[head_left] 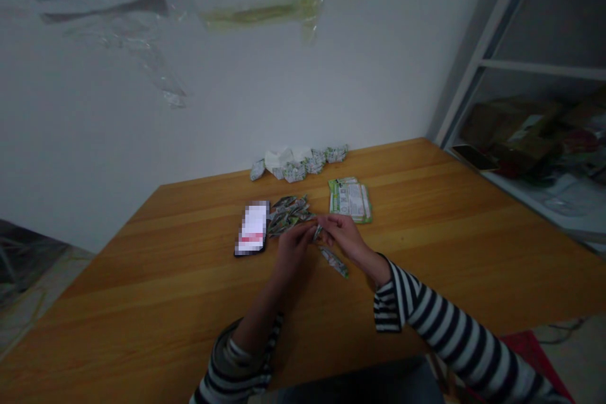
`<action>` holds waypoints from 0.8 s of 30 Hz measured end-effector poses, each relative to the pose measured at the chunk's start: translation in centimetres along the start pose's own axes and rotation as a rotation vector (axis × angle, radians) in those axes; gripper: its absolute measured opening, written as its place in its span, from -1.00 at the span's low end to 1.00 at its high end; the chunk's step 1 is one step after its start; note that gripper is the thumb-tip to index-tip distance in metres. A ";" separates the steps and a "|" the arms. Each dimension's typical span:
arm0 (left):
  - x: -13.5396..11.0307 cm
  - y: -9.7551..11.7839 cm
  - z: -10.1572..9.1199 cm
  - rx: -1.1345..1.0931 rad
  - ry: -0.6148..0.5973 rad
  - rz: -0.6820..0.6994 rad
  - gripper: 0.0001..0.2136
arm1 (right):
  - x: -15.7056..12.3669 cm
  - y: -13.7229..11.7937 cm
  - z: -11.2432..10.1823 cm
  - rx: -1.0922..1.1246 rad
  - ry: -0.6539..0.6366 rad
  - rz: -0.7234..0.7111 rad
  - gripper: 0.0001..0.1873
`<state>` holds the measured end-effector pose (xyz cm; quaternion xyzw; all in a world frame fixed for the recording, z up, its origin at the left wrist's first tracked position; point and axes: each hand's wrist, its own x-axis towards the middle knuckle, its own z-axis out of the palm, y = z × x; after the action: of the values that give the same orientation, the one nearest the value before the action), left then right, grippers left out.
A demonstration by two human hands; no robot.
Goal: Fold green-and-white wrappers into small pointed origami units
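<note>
My left hand (293, 245) and my right hand (341, 231) meet over the middle of the wooden table. Between their closed fingers they pinch a small folded piece of printed paper (317, 231). Just below my right hand lies a long, narrow folded paper strip (334, 262), touched by neither hand. Behind my left hand sits a heap of similar folded printed pieces (290, 213). To the right of the heap is a stack of flat green-and-white printed sheets (350, 200). My fingers hide part of the held piece.
A phone (252, 228) with a lit, blurred screen lies left of the heap. Several crumpled printed papers (295, 170) line the table's back edge by the wall. A shelf with cardboard boxes (506, 126) stands at the right, beside the wooden table (449, 221).
</note>
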<state>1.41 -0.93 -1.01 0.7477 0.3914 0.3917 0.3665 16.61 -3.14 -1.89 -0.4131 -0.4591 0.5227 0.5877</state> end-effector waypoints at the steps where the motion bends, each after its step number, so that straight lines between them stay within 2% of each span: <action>1: 0.0 -0.1 0.0 -0.021 0.000 -0.015 -0.75 | 0.1 0.0 -0.1 0.012 -0.021 0.002 -0.61; 6: 0.0 -0.6 0.0 -0.048 -0.102 -0.022 -0.72 | 0.4 0.7 -0.5 -0.029 -0.060 -0.009 -0.55; 11: -0.2 -1.0 0.4 -0.106 -0.168 -0.066 -0.69 | 0.3 1.7 -0.6 -0.119 -0.034 -0.041 -0.56; 16: -0.3 -1.1 0.4 -0.279 -0.241 -0.094 -0.68 | -0.2 1.6 -0.7 -0.435 0.034 -0.161 -0.61; 20: -0.2 -1.0 0.6 -0.305 -0.225 -0.088 -0.73 | -0.5 1.1 -0.8 -0.624 0.009 -0.232 -0.60; 24: -0.2 -1.0 0.9 -0.297 -0.101 -0.077 -0.75 | -1.1 0.5 -0.5 -0.731 -0.105 -0.316 -0.50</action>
<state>1.81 -0.92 -2.33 0.6886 0.3385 0.3927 0.5070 16.98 -4.17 -2.60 -0.4919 -0.7022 0.2486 0.4507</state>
